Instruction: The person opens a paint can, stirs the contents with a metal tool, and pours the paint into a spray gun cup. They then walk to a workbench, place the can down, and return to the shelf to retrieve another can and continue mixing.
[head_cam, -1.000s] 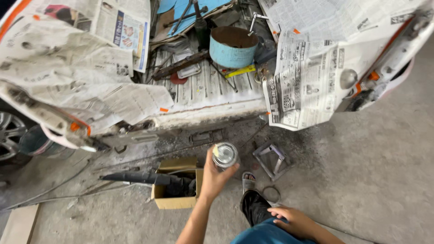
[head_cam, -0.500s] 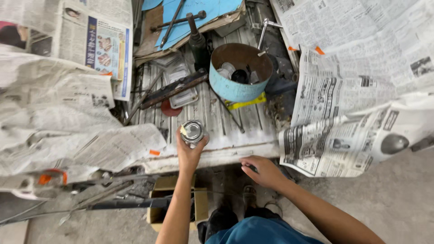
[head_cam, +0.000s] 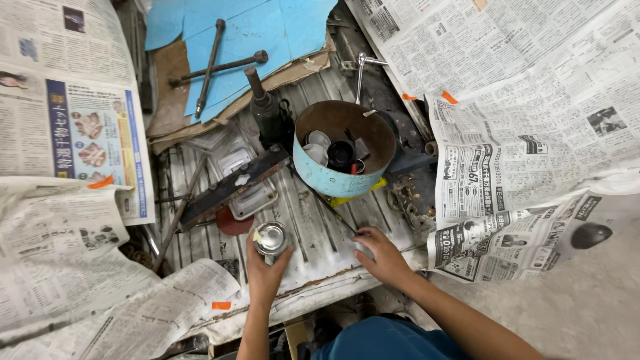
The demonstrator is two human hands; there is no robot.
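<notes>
My left hand grips a small silver can from below, holding it just over the ribbed grey metal floor of a masked vehicle body. My right hand rests palm down on the same ribbed metal near its front edge, to the right of the can; a small pale object under its fingers is mostly hidden. Beyond both hands stands a light blue round tub holding a black cup and several small containers.
Newspaper masks the right side and more newspaper covers the left, fixed with orange tape. A cross wheel wrench lies on blue sheet at the back. A dark bottle jack and a flat metal bar sit behind the can.
My view and both hands have moved closer to the ribbed floor. The left hand has lowered the can toward the metal, and the right hand now presses on the floor.
</notes>
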